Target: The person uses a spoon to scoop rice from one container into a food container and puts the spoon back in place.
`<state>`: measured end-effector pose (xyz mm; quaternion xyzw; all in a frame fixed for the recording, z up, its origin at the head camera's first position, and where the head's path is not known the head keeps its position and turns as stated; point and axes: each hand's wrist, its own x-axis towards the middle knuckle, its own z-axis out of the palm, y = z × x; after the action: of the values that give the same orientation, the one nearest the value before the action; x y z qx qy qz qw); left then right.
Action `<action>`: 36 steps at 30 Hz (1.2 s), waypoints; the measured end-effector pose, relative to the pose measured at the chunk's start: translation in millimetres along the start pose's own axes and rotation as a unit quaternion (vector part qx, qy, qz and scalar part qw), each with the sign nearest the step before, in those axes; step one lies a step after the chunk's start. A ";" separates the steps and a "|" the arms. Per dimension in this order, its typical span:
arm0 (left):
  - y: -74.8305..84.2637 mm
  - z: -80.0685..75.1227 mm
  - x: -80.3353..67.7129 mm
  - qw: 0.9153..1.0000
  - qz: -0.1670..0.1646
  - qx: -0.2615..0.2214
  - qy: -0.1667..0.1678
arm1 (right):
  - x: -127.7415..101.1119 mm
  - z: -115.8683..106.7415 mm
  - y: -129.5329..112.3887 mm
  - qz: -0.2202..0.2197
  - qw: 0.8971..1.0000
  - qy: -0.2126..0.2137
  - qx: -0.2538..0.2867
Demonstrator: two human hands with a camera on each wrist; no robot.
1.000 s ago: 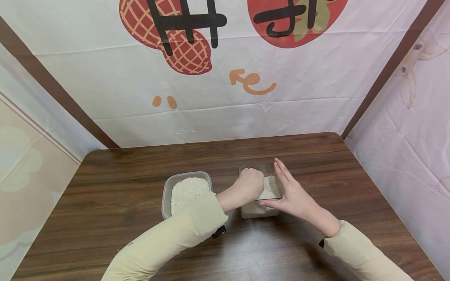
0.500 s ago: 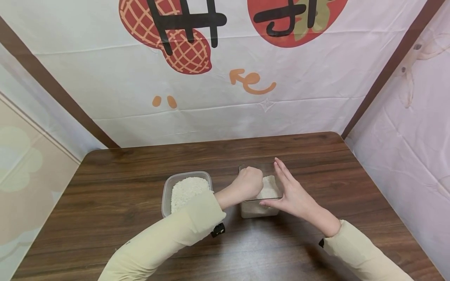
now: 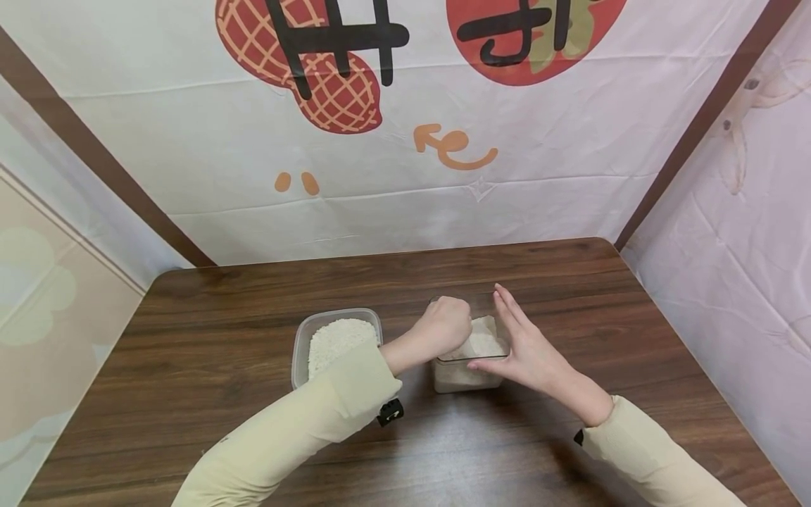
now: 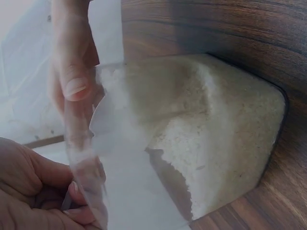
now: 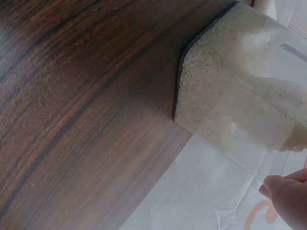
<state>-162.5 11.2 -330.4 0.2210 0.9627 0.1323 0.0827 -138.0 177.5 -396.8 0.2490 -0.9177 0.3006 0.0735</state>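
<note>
Rice box (image 3: 465, 377) sits between curled left fingers (image 3: 457, 318) inside and straight right fingers (image 3: 510, 318) outside.

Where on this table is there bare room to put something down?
Bare wood lies along the dark wooden table's far edge and right of the right hand. It is crowded between the shallow plastic rice tub and the clear rice box, under the left hand.

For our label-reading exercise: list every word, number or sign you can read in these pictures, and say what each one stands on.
Black brush strokes of a large character, cut off at the top, unreadable: on the peanut drawing on the backdrop cloth.
A second cut-off black character, unreadable: on the red round shape.
Orange curled arrow and two orange dabs: signs, not words.
The two rice containers and the table: no text.
</note>
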 end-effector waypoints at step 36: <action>-41.8 -5.9 -25.2 0.971 -0.046 -0.230 0.054 | 0.0 1.0 -1.3 0.019 1.000 -0.005 -0.002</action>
<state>-158.2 -37.6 -334.5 0.1444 0.9185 0.3581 0.0851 -137.3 176.0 -396.9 0.2330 -0.9232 0.2990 0.0633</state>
